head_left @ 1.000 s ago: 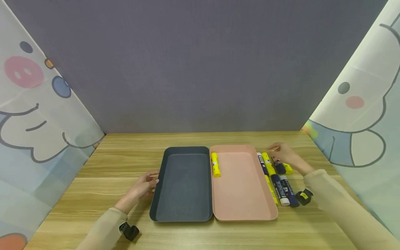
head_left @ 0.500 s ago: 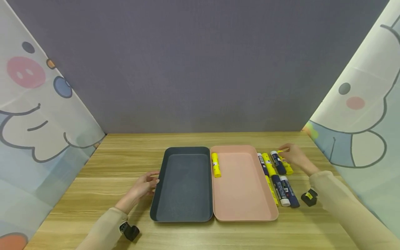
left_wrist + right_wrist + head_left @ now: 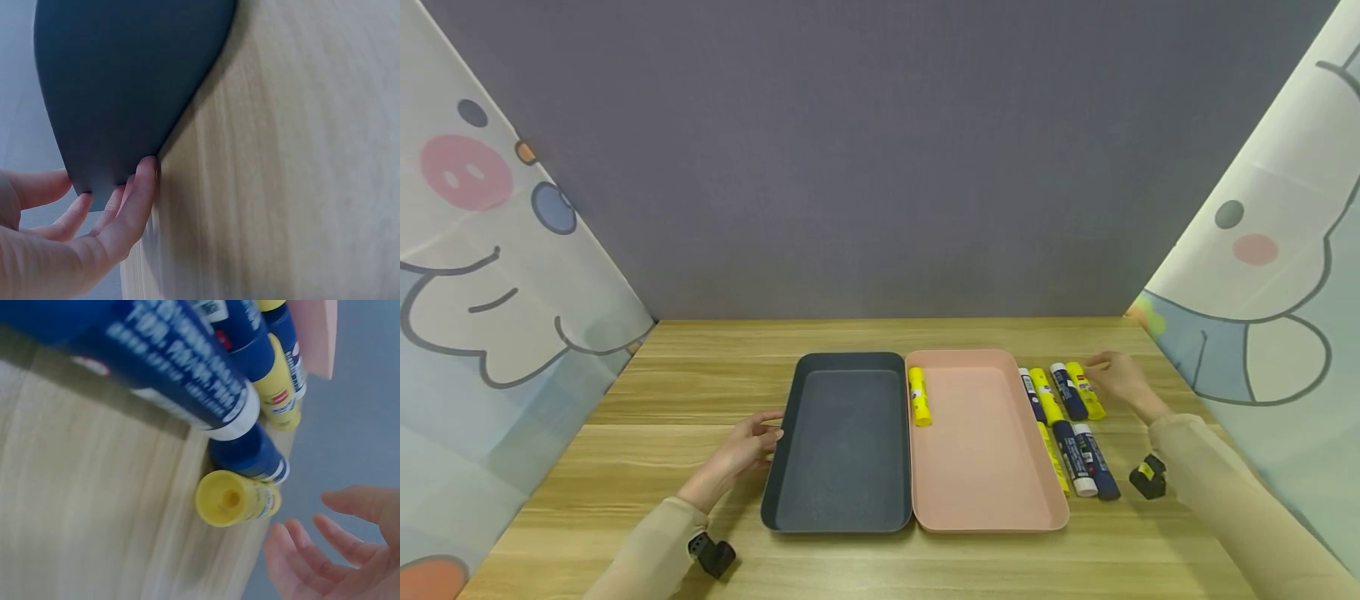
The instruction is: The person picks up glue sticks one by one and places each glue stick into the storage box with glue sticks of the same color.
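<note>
In the head view my left hand (image 3: 743, 450) rests its fingertips against the outer left wall of the dark grey tray (image 3: 773, 492). The left wrist view has these fingers (image 3: 134, 206) lightly bent at the tray's side. My right hand (image 3: 1123, 382) is just right of a yellow glue stick (image 3: 1086, 392), thumb and fingers spread and holding nothing. In the right wrist view a small gap separates the fingertips from that yellow glue stick (image 3: 234, 499). Beside it lies a navy glue stick (image 3: 1069, 392) with a white end.
A pink tray (image 3: 985, 523) adjoins the dark one on the right and holds one yellow glue stick (image 3: 919, 397). Several more navy and yellow glue sticks (image 3: 1074, 458) lie close together on the wooden table, along the pink tray's right side. A grey panel (image 3: 880, 208) stands behind.
My right hand has moved rightward, off the navy glue stick and then the yellow one, which now lie side by side, fully visible. My left hand has stayed at the dark tray.
</note>
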